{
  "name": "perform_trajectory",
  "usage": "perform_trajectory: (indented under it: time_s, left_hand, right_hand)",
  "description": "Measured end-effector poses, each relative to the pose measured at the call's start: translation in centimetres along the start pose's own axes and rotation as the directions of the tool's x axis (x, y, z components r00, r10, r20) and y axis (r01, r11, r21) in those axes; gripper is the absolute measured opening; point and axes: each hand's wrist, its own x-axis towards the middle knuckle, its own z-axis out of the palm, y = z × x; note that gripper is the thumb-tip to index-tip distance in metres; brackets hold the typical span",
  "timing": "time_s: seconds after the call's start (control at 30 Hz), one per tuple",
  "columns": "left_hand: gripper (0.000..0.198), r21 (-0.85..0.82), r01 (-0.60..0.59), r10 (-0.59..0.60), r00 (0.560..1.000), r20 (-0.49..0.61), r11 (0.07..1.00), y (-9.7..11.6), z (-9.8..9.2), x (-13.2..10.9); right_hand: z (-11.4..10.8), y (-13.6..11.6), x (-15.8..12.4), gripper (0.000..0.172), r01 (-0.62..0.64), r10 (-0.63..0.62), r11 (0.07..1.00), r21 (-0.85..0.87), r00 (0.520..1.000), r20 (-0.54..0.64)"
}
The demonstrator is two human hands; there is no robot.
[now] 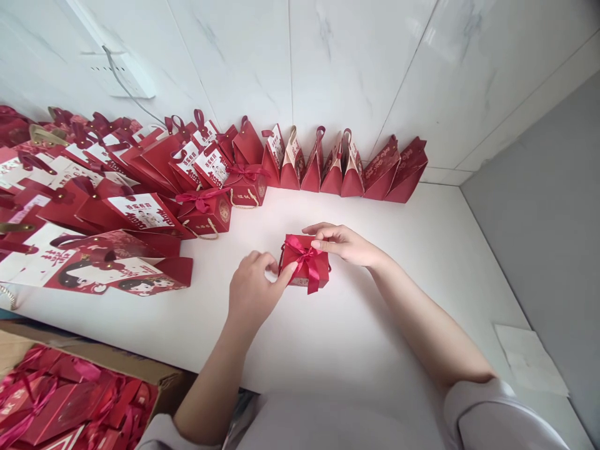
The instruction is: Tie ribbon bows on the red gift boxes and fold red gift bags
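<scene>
A small red gift box [313, 270] with a red ribbon bow [307, 257] on top sits on the white table [375, 312]. My left hand [255, 289] is at the box's left side, fingers curled and a fingertip pressed on the ribbon. My right hand [344, 242] rests on the box's far top edge, fingers pinched together on it. Both hands touch the box.
Two more ribboned red boxes [209, 212] stand to the left. Red paper gift bags [347, 165] line the tiled wall, and several lie stacked at the left [94, 250]. A cardboard carton [84, 387] of red packaging sits at the lower left. The table ends at the right [492, 250].
</scene>
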Motion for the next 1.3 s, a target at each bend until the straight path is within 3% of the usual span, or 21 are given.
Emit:
perform_trajectory:
  time_s: [0.07, 0.13, 0.23, 0.37, 0.67, 0.87, 1.07, 1.3]
  left_hand:
    - [0.046, 0.003, 0.108, -0.108, 0.988, 0.109, 0.994, -0.7, 0.2, -0.8]
    - [0.046, -0.141, 0.204, -0.163, 0.951, 0.262, 0.969, -1.7, 0.6, -1.4]
    - [0.040, -0.442, 0.257, -0.093, 0.928, 0.360, 0.859, -3.0, 1.3, -1.6]
    - [0.034, -0.602, 0.240, -0.030, 0.941, 0.337, 0.762, -3.8, 2.0, -1.2]
    - [0.032, -0.667, 0.272, -0.031, 0.936, 0.350, 0.694, -3.8, 2.1, -0.9]
    - [0.031, -0.618, 0.290, -0.017, 0.913, 0.408, 0.731, -3.7, 1.8, -0.7]
    - [0.036, -0.645, 0.199, -0.022, 0.962, 0.272, 0.738, -3.3, 1.8, -0.6]
    - [0.035, -0.674, 0.204, -0.006, 0.959, 0.284, 0.710, -3.4, 2.1, -0.8]
  right_hand:
    - [-0.1, -0.1, -0.1, 0.035, 0.008, -0.008, 1.000, -0.018, 1.000, 0.002]
    - [-0.2, -0.2, -0.2, 0.035, -0.001, 0.002, 0.999, -0.046, 1.000, 0.021]
    - [-0.5, -0.4, -0.4, 0.030, -0.015, 0.019, 0.998, -0.064, 0.998, 0.060]
    - [-0.6, -0.2, -0.3, 0.030, 0.015, -0.013, 0.999, -0.031, 0.999, 0.046]
    - [-0.1, 0.7, 0.1, 0.033, 0.046, -0.046, 0.999, 0.003, 0.999, 0.003]
    - [0.0, 0.3, 0.2, 0.035, 0.030, -0.030, 1.000, -0.003, 0.999, -0.012]
    - [0.1, 0.3, 0.2, 0.036, 0.036, -0.036, 0.999, 0.003, 0.999, -0.026]
    - [0.1, 1.2, 0.4, 0.035, 0.073, -0.074, 0.997, -0.022, 0.995, -0.063]
